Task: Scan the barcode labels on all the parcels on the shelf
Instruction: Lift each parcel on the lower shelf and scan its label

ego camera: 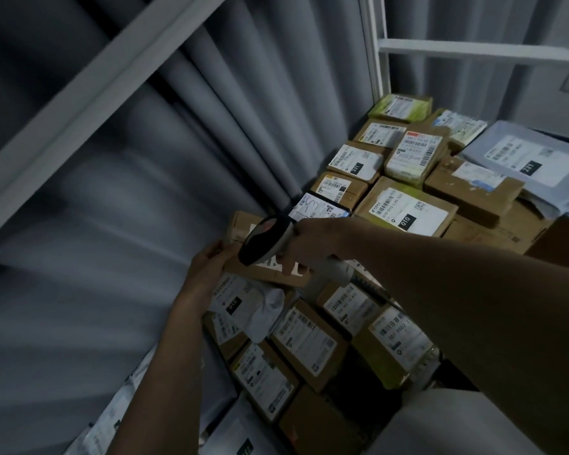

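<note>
Curtain (119, 178) fills the whole left side, grey folds hanging behind a pale shelf beam (89, 93) that slants across the top. Moving right, the left hand (207, 261) comes up from below and grips the left end of a flat brown box (273, 274), fingers curled round its edge, tilting it up off the pile. Right over that box sits the scanner (265, 239), dark head pointing down at the box's white label, which is mostly hidden under it. The right hand (309, 244) holds the scanner's pale handle, fingers wrapped round it, one finger stretched down to the box top. Below the box, more parcels lie packed close together: a white bag (243, 303) marked 010 just under it, then brown boxes with barcode labels facing up, one long box (306, 339) below and to the right. Above and to the right of the box, the pile carries on: a big box (404, 208) with a 010 sticker just beyond the right wrist, a box (355, 160) marked 231 further back, a greenish parcel (401, 106) at the far end by the white shelf post (375, 47), and a grey mailer bag (532, 159) marked 231 at the far right
</note>
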